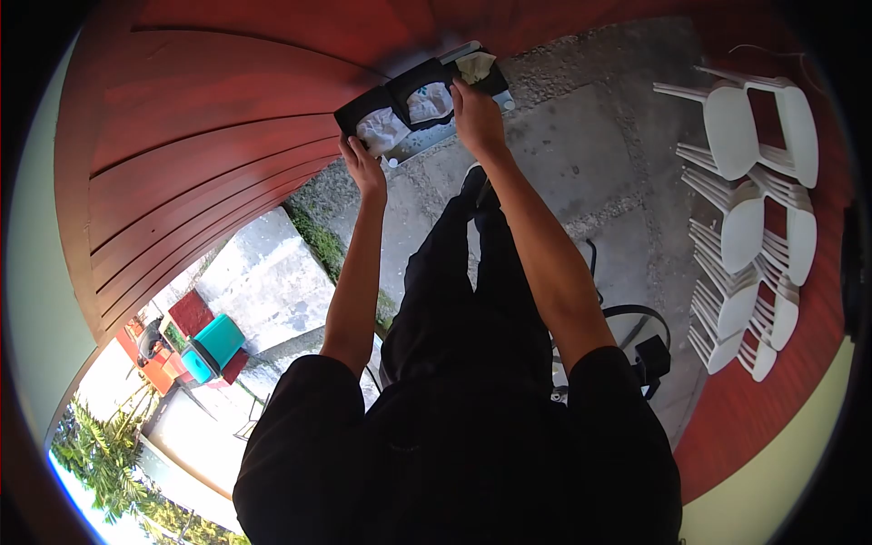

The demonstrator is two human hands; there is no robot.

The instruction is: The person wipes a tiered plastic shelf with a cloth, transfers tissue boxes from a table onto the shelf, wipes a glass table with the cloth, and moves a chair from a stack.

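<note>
Both my arms reach forward to a row of black open-topped bins by the red wall. My left hand is closed on the near left edge of the left black bin, which has a crumpled white liner inside. My right hand is closed at the right rim of the middle black bin, which holds another white liner. To the right, a third black bin has a pale yellowish liner. The bins rest on a grey stand with white round feet.
Stacked white plastic chairs stand at the right along the red wall. A round glass-topped table is beside my right arm. A turquoise bin stands at the lower left. My feet are on the concrete floor just before the stand.
</note>
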